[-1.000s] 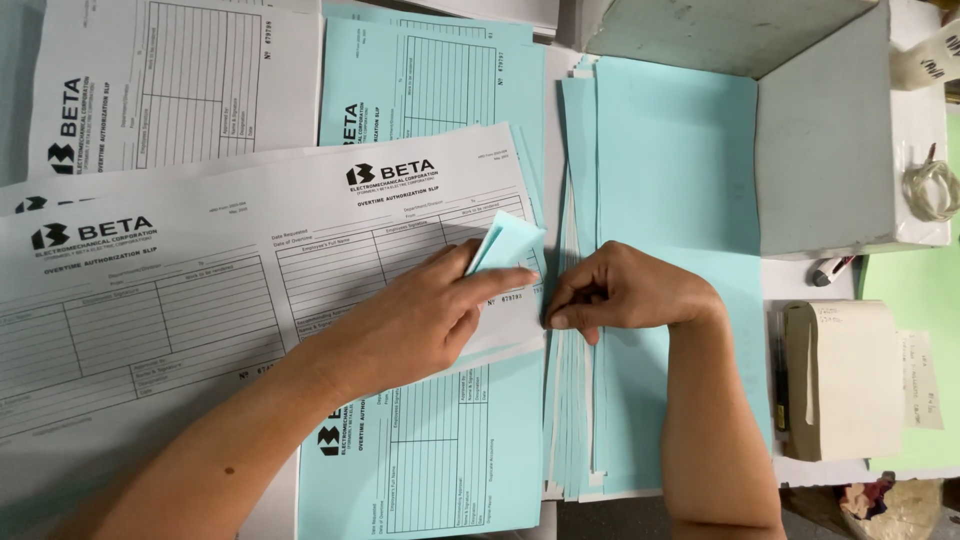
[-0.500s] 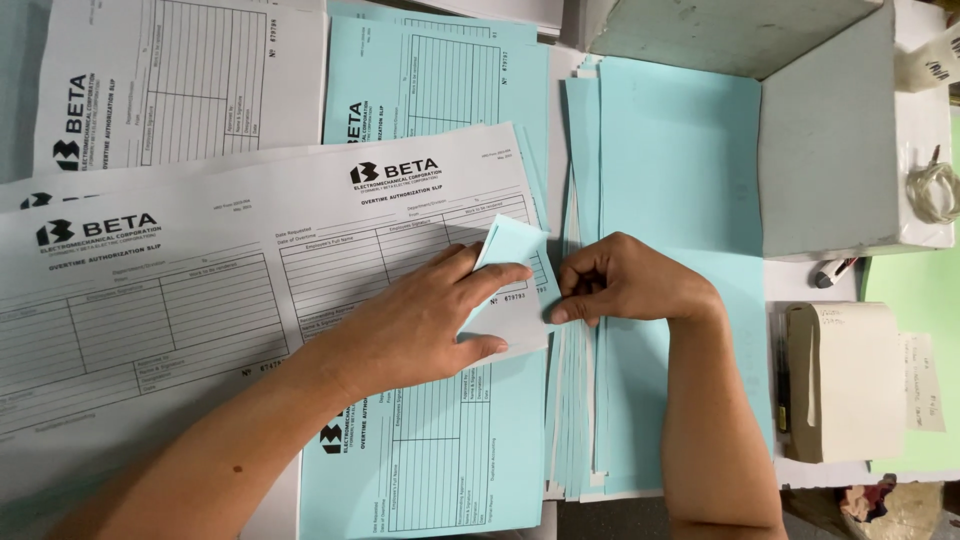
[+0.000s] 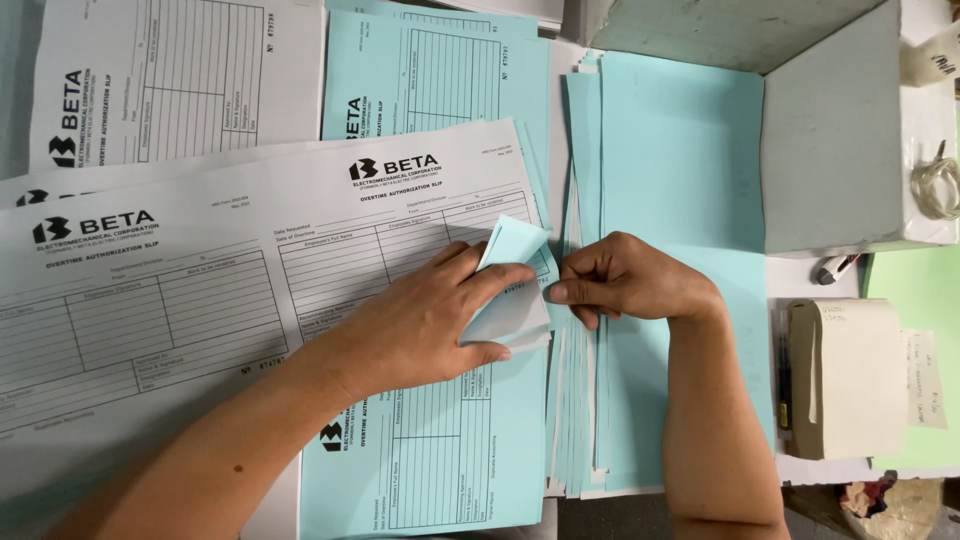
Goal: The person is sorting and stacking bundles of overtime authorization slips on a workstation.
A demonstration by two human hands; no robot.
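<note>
Hidden first: most of the white form's (image 3: 230, 300) right edge under the left hand (image 3: 425, 325), and the lower run of the blank blue sheets (image 3: 680, 170) under the right forearm. Cut off at the top edge: a second white form (image 3: 180, 80) and a blue printed form (image 3: 440, 75). Cut off at the bottom: another blue printed form (image 3: 450, 460), just below the pinch. Hard to make out: the small dark-and-red object (image 3: 835, 268) well right of the grip, and the clutter in the bottom right corner.

Thin paper throughout, flat and matte, ruled with tables. At the grip, a blue sheet corner (image 3: 515, 285) lifted and curled over — pale on its underside, bent rather than creased. Left hand with fingers closed around that curl, thumb beneath, fingertips on top, pinching the blue sheet corner. Right hand (image 3: 630, 285) touching from the other side, thumb and forefinger pressed together on the paper edge just right of the curl.

Right of the grip, blank blue sheets fanned in a stack, narrow white edges showing between them. Further right, a grey cardboard box (image 3: 840, 130), open side facing the stack — contents not visible. Below it, a beige pad (image 3: 850, 375) with a dark pen (image 3: 783, 380) along its left side, on a green surface (image 3: 925, 290).
</note>
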